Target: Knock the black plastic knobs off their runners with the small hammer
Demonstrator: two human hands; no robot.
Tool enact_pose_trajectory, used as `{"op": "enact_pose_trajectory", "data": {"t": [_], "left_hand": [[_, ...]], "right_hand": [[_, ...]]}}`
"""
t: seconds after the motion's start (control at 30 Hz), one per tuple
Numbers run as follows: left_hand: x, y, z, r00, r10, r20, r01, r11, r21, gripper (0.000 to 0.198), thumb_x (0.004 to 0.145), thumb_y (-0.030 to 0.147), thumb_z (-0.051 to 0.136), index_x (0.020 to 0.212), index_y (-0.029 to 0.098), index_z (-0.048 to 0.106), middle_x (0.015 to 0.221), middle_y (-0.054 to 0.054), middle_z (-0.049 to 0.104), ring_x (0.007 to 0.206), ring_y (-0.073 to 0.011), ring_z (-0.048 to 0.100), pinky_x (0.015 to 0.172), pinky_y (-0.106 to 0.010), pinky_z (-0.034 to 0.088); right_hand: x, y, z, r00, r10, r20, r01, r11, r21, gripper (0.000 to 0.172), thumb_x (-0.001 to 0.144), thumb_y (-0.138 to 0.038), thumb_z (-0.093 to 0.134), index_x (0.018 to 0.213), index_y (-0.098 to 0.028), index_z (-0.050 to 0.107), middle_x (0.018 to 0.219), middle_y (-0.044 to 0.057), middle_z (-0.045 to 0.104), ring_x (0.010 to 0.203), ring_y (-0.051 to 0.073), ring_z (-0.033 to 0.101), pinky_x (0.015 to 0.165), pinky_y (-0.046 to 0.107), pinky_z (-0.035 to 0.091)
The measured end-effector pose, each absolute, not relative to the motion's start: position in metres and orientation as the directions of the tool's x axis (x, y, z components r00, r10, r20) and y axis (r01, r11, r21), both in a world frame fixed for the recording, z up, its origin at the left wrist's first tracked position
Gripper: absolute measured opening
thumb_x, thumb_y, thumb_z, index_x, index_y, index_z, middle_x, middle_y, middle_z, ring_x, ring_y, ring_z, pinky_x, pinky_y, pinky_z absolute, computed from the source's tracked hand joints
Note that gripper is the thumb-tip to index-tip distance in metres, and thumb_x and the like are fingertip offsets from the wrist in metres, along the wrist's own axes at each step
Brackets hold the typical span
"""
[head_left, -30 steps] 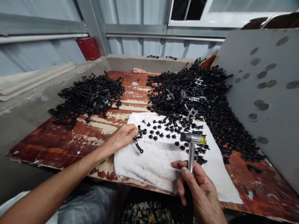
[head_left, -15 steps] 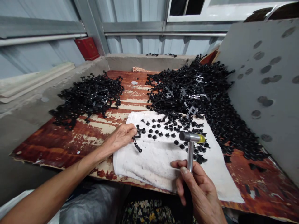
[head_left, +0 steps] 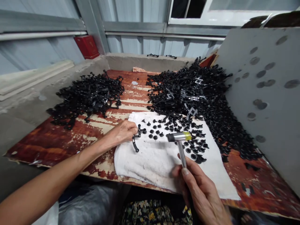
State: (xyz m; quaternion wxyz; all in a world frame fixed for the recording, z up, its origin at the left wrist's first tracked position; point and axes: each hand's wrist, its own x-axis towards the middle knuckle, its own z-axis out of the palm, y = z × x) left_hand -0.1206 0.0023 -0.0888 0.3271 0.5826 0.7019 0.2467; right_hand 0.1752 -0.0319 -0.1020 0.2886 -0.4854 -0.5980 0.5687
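The left hand [head_left: 122,132] pinches a black bracket [head_left: 136,139] on the white cloth [head_left: 152,162] while the right hand [head_left: 201,195] grips a small hammer [head_left: 179,141].

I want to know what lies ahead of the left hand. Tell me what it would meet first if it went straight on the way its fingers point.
The left hand points right across the white cloth, pinching a black bracket. Straight on, it would likely first meet the small black caps scattered on the cloth; the hammer head is further along, though depth is unclear.

Corrugated metal wall [head_left: 131,12], window [head_left: 187,7] above
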Motion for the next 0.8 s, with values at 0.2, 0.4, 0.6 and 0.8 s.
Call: {"op": "enact_pose_trajectory", "data": {"t": [0.2,0.4,0.6,0.8], "left_hand": [[-0.123,0.007,-0.083,-0.048,0.985,-0.168,0.708,0.152,0.690,0.018,0.066,0.031,0.043,0.056,0.018,0.050,0.048,0.003,0.043,0.046,-0.0122,0.042,0.045,-0.023,0.024],[-0.122,0.010,-0.074,0.004,0.991,-0.136,0.721,0.091,0.687,0.015,0.063,0.026,0.044,0.049,0.019,0.042,0.045,0.002,0.039,0.045,-0.0111,0.034,0.045,-0.024,0.019],[-0.120,0.009,-0.071,-0.027,0.984,-0.174,0.756,0.134,0.641,0.015,0.066,0.022,0.044,0.051,0.019,0.042,0.046,0.002,0.039,0.045,-0.0110,0.034,0.047,-0.025,0.018],[-0.119,0.010,-0.071,-0.026,0.987,-0.160,0.776,0.121,0.619,0.020,0.068,0.020,0.045,0.049,0.019,0.039,0.045,0.003,0.036,0.045,-0.0107,0.032,0.046,-0.025,0.018]], "right_hand": [[0.149,0.000,-0.085,-0.540,0.780,0.316,0.409,0.571,-0.712,0.047,0.093,-0.023,0.041,0.138,-0.016,0.054,0.092,0.011,0.070,0.081,0.020,0.067,0.083,0.036,0.057],[0.132,0.011,-0.087,-0.576,0.670,0.467,0.372,0.724,-0.581,0.057,0.092,-0.009,0.037,0.147,-0.023,0.043,0.091,0.009,0.066,0.072,0.018,0.064,0.064,0.030,0.057],[0.132,0.012,-0.086,-0.683,0.617,0.392,0.466,0.781,-0.416,0.063,0.085,-0.003,0.037,0.145,-0.021,0.047,0.077,0.004,0.058,0.050,0.013,0.050,0.046,0.023,0.046],[0.131,0.011,-0.085,-0.667,0.596,0.448,0.468,0.802,-0.371,0.065,0.086,-0.003,0.037,0.148,-0.023,0.041,0.078,0.003,0.054,0.051,0.013,0.047,0.046,0.023,0.044]]}}
